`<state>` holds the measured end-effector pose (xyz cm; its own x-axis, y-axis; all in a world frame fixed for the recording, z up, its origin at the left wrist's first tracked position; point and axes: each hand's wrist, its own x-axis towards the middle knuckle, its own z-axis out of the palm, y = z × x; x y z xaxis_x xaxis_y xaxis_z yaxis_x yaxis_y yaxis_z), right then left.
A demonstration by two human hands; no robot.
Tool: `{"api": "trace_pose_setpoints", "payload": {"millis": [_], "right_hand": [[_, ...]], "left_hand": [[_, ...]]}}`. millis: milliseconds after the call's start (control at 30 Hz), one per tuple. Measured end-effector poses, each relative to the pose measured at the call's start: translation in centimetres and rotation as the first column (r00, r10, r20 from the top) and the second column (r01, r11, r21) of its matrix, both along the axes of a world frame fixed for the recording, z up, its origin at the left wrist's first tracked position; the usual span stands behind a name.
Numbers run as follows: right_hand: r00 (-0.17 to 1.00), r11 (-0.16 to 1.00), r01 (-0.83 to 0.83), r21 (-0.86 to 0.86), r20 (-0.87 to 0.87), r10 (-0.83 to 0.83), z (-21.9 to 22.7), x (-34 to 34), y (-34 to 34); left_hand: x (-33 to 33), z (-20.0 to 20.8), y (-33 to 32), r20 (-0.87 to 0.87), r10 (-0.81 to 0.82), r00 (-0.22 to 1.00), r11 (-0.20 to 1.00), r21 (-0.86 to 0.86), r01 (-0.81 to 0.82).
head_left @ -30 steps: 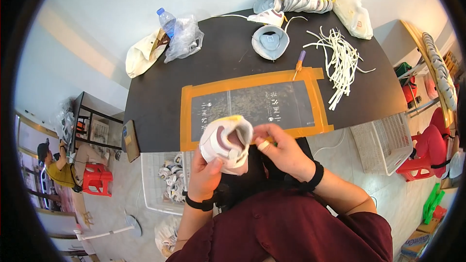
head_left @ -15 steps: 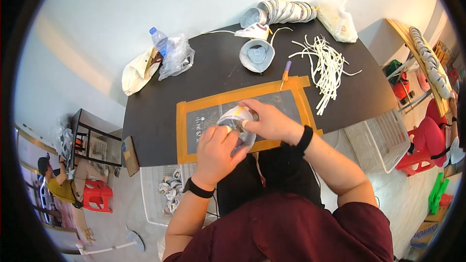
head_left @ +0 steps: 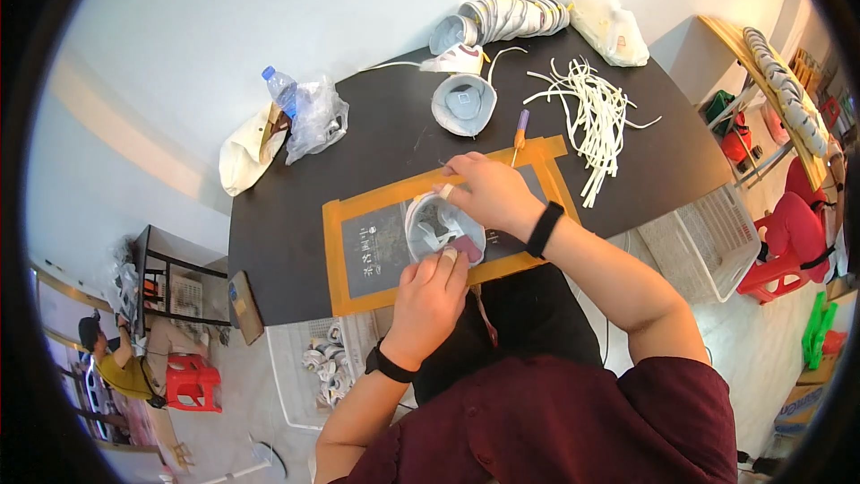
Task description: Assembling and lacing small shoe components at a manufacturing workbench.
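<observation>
A shoe upper (head_left: 415,222) rests on the taped mat below me, its grey-lined opening facing up. White laces (head_left: 436,237) and a mauve piece (head_left: 468,248) show inside it. At the near rim, my left hand (head_left: 428,300) is closed, its fingertips pinching the edge by the mauve piece. My right hand (head_left: 493,193) reaches over the far right side. Its thumb, with a pale wrap, lies at the rim, while the fingers stretch beyond it, apart from the thumb. This hand covers part of the upper.
Past the mat's orange tape border (head_left: 358,206) lie an awl-like tool (head_left: 520,132), a bundle of white laces (head_left: 596,121) and another upper (head_left: 464,105). Stacked uppers (head_left: 515,20) line the back. A bottle (head_left: 280,90) and plastic bag (head_left: 318,121) stand left; crates (head_left: 694,251) flank the table.
The upper has tipped so its opening faces up, showing its inside. My left hand has shifted right and down to the near rim. My right hand has moved up, its fingers spreading from the thumb.
</observation>
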<state>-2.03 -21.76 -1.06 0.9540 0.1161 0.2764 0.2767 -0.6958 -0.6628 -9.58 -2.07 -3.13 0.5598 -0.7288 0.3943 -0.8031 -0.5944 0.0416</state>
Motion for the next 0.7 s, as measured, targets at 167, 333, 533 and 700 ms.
{"api": "trace_pose_setpoints", "payload": {"millis": [167,333,533,700], "right_hand": [[0.995,0.978,-0.067,0.196,0.084,0.051,-1.4,-5.9,1.0],[0.98,0.995,-0.037,-0.094,0.193,0.055,-5.0,-8.7,1.8],[0.975,0.981,-0.036,-0.191,0.207,0.076,-5.0,-8.5,2.0],[0.968,0.978,-0.043,-0.203,0.234,0.091,-5.2,-8.8,2.1]], "left_hand": [[0.9,0.4,0.0,-0.122,-0.016,0.992,1.0,-0.029,0.013],[3.7,3.4,1.9,-0.45,-0.06,0.891,0.98,-0.195,-0.032],[8.0,6.4,-1.6,0.078,-0.209,0.975,0.975,0.099,0.201],[10.8,4.8,-2.5,-0.004,-0.262,0.965,0.912,0.327,0.249]]}}
